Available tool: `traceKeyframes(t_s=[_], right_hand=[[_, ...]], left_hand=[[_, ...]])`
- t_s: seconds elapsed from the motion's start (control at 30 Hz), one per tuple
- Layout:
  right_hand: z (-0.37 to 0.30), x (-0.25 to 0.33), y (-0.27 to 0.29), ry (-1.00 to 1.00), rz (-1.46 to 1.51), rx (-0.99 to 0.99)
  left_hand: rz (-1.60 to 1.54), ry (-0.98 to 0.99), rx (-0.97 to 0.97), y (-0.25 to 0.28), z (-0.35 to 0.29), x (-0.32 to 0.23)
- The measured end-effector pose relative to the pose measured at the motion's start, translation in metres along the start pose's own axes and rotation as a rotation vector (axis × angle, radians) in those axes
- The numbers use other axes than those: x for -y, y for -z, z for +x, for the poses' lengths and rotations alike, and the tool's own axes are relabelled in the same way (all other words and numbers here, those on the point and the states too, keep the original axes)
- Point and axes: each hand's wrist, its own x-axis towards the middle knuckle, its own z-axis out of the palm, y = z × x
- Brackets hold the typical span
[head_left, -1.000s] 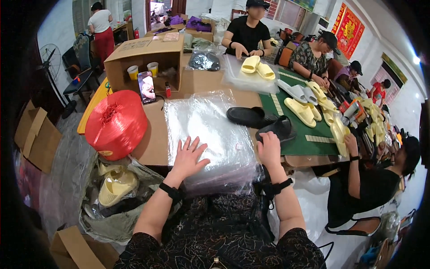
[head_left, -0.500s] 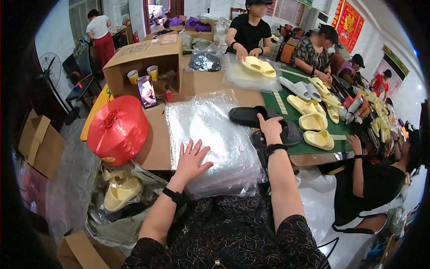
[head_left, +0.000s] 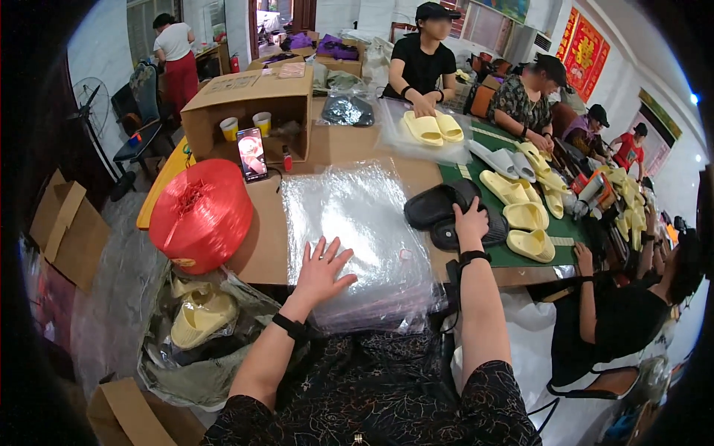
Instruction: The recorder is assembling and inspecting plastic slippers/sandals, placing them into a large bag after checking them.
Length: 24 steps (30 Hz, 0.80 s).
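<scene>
Plastic bags (head_left: 361, 215) lie under our left hand (head_left: 322, 273), spread flat; at its two o'clock, our right hand (head_left: 470, 225) bends over black shoes (head_left: 433, 207); we can't tell if it grips.

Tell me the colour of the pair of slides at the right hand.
Black; the slides at the right hand show best in the head view.

White walls (head_left: 364, 13), grey floor (head_left: 128, 236)
</scene>
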Motion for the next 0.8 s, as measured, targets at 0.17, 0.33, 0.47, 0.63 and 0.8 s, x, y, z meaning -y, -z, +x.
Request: traceKeyframes(t_s=[0.17, 0.33, 0.47, 0.63, 0.8], right_hand=[[0.011, -0.02, -0.007, -0.034, 0.08, -0.06], [0.019, -0.038, -0.013, 0.041, 0.267, -0.213], [-0.005, 0.002, 0.034, 0.326, 0.547, -0.347], [-0.073, 0.075, 0.104, 0.569, 0.809, -0.149], [-0.119, 0.094, 0.06, 0.616, 0.695, 0.048]], left_hand=[[0.023, 0.0, -0.008, -0.004, -0.002, -0.001], [-0.004, -0.023, -0.025, -0.006, 0.0, -0.003], [0.032, -0.019, -0.035, -0.006, -0.005, 0.003], [0.019, -0.006, -0.037, 0.0, -0.002, 0.001], [0.018, -0.009, -0.007, -0.002, 0.004, -0.004]])
